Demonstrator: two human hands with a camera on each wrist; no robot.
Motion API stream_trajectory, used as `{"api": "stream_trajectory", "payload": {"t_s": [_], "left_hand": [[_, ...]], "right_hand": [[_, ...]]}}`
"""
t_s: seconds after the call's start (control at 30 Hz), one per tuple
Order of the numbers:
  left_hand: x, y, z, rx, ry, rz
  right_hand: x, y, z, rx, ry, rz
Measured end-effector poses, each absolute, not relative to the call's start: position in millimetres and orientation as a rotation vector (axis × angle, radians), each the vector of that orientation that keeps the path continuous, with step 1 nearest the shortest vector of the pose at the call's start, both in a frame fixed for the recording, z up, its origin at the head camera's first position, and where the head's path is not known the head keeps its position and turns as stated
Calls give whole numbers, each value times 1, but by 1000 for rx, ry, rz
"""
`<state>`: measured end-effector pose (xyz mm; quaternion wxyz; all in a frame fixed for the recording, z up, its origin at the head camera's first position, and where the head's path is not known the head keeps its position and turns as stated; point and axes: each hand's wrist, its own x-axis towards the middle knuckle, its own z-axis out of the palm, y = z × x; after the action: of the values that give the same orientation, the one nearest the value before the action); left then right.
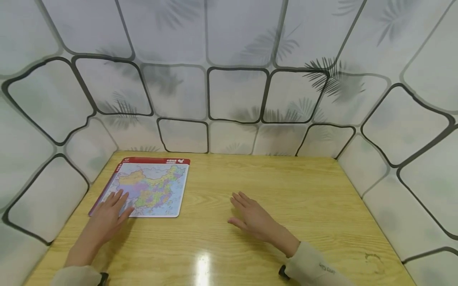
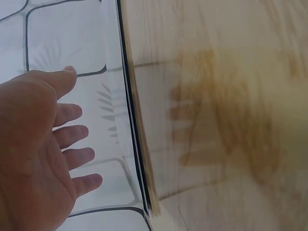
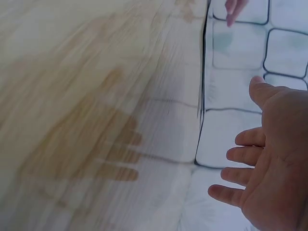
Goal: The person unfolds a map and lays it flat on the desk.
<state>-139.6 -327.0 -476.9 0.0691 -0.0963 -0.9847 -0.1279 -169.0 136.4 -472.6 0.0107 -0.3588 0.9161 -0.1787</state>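
Observation:
A flat map board (image 1: 154,190) with a red top border and a coloured map of China lies at the left of the table. My left hand (image 1: 109,214) is over its lower left part in the head view, fingers straight and slightly spread. The left wrist view shows that left hand (image 2: 38,144) raised off the tabletop, palm visible, holding nothing. Over the middle right of the table is my right hand (image 1: 255,218), fingers extended and holding nothing. In the right wrist view, the right hand (image 3: 276,159) also hangs above the surface, apart from it.
The light wooden table (image 1: 222,178) is glossy and reflects the hands. Patterned fabric walls (image 1: 236,95) with dark outlines and leaf prints enclose its back and both sides. A dark mark (image 1: 373,258) shows on the table at the lower right.

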Motion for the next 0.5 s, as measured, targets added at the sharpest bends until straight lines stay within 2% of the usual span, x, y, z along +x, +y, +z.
{"api": "stream_trajectory", "payload": {"t_s": [0.5], "left_hand": [[-146, -342, -487, -243, -2968, -354]], "right_hand": [[-176, 62, -480, -1162, 2873, -343]]}}
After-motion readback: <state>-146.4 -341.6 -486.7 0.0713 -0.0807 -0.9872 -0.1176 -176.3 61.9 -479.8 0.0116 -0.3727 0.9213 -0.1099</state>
